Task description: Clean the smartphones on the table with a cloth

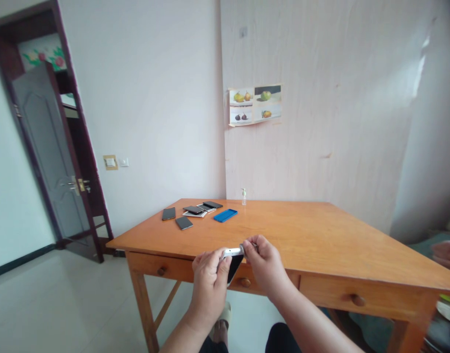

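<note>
Two hands meet at the near edge of the bench [302,230], with a silver-edged smartphone [233,252] between them. The left hand [211,274] pinches its left side between thumb and fingers; the right hand [266,262] has thumb and fingertips closed on a small piece [241,248] at the phone's right corner, too covered to name. The silver short end points up, and the long axis seems to slope down from it, below the hands, with the dark face partly showing. Good handling here would mean a firm left grip and small, straight right-hand movements, without twisting the corner or pressing the dark face. Well right of the hands, another person's hand [446,253] shows, blurred. Beyond the left hand lie loose smartphones [193,209]; straight ahead, a blue phone case [225,215]; farther on, a pump bottle [244,198].
</note>
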### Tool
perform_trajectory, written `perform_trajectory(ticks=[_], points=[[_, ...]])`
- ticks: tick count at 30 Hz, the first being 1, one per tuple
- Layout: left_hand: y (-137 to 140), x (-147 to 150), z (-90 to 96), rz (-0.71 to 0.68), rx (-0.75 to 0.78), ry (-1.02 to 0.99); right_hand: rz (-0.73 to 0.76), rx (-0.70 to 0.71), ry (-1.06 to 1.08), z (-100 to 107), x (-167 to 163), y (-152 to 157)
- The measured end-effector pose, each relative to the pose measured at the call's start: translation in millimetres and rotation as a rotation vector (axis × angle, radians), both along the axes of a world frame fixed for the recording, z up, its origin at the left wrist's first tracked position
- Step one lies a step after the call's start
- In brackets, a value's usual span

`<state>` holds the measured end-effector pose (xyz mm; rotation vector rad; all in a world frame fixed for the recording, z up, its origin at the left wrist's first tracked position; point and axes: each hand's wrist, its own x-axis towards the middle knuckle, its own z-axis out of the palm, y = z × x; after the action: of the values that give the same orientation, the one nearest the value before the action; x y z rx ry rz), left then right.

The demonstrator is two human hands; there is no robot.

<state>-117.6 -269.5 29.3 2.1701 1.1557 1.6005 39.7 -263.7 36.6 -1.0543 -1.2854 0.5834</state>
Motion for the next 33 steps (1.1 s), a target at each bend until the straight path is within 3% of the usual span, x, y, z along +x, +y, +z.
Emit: perform_trajectory(ticks=[6,14,20,29,33], points=[[1,9,3.5,-0.337,-0.327,-0.45,0.077,0.011,0.171,3,-11,-6],[11,9,0.2,-0.395,-0.479,-0.804,0.073,-0.029,0.048,-30,-21,-15],[17,3,5.4,-0.391,-0.453,-0.87,0.086,-0.033,-0.087,-48,-20,-29],[7,13,3.2,-0.558,-0.572,-0.781,0.001,0.057,-0.043,2,-2,-6],[10,12,6.4,-0.516,-0.593,-0.92,0.063,0.008,-0.089,-13,-7,-20]])
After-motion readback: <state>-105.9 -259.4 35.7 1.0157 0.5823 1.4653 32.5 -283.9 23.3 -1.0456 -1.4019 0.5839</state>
